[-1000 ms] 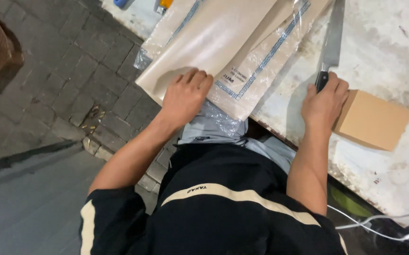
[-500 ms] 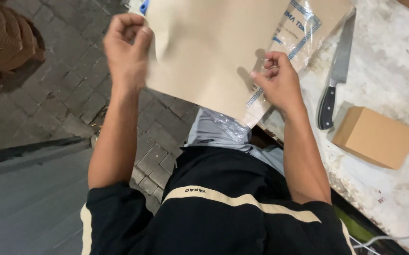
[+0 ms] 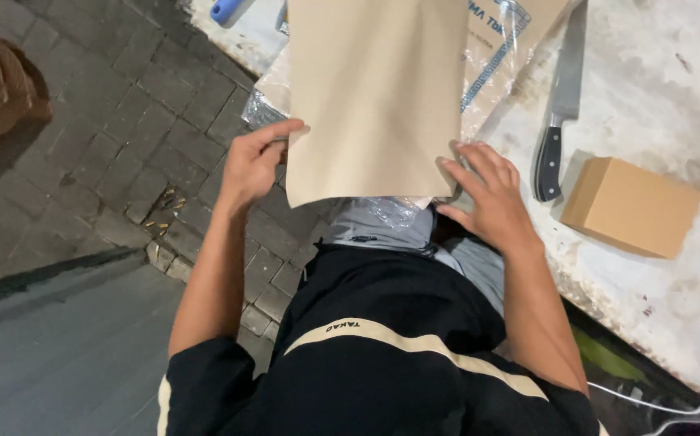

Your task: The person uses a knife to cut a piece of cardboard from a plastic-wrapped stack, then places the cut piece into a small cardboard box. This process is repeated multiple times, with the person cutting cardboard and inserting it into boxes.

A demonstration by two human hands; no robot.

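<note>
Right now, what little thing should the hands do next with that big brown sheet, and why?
Probably lower the cardboard sheet flat onto the table. The left hand and right hand grip only its bottom corners, so it stands raised over the plastic-wrapped stack, near the knife.

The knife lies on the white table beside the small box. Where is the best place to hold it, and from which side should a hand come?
Grip the knife by its black handle, coming from the near table edge. The handle end points toward the person and the blade points away, so the right hand, close by, likely reaches it without crossing the edge. The cardboard box crowds the right side.
</note>
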